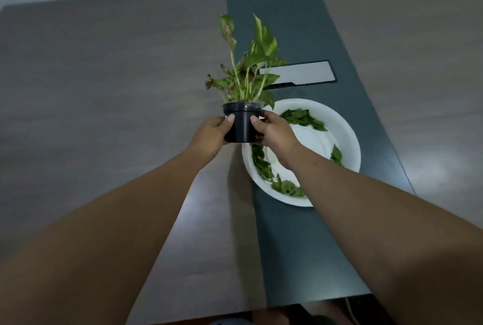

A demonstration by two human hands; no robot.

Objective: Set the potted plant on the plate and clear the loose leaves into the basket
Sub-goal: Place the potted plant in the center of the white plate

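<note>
A potted plant with a black pot point(241, 126) and green, partly browned leaves is held up above the table, just left of a white plate point(347, 139). My left hand point(211, 136) grips the pot's left side and my right hand point(271, 131) grips its right side. Loose green leaves point(300, 118) lie around the plate's inner rim, at the back, the left and the front. My right forearm crosses over the plate and hides part of it. No basket is in view.
The table point(104, 89) has brown wooden panels with a dark grey strip point(300, 233) down the middle. A light rectangular cable hatch point(298, 73) is set into the strip behind the plate. The table's near edge runs along the bottom.
</note>
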